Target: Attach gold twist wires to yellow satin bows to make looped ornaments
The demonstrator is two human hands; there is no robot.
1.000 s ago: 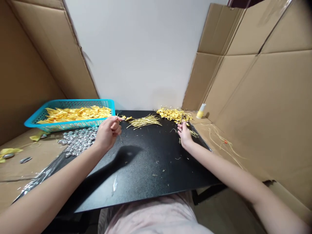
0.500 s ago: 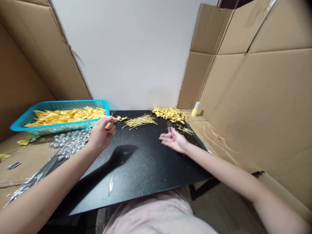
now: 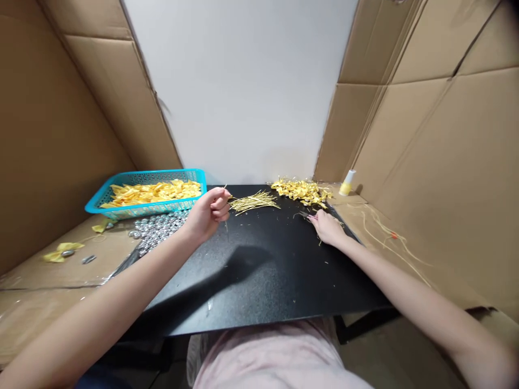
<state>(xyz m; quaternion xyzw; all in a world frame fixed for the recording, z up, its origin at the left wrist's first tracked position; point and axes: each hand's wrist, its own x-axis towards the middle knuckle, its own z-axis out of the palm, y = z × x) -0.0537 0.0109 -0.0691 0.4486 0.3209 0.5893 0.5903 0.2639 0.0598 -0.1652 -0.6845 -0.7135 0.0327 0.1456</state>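
My left hand [image 3: 208, 213] is closed in a pinch on a thin gold wire [image 3: 225, 187] that sticks up above the fingers, just left of a bundle of gold wires [image 3: 253, 202] on the black table [image 3: 263, 281]. Palm down on the table, my right hand [image 3: 329, 228] has its fingers stretched flat towards a small dark object [image 3: 303, 214] that I cannot make out. It holds nothing. A pile of small yellow bows [image 3: 302, 190] lies just beyond it.
A turquoise basket [image 3: 101, 202] of yellow ribbon pieces stands at the back left, with a heap of silver round pieces [image 3: 156, 229] in front of it. A small white and yellow bottle [image 3: 347, 182] stands at the back right. Cardboard walls [image 3: 438, 162] close in both sides.
My right hand, palm up near the table's middle half a second ago, has turned palm down and moved right towards the bow pile. My left hand still pinches the wire.
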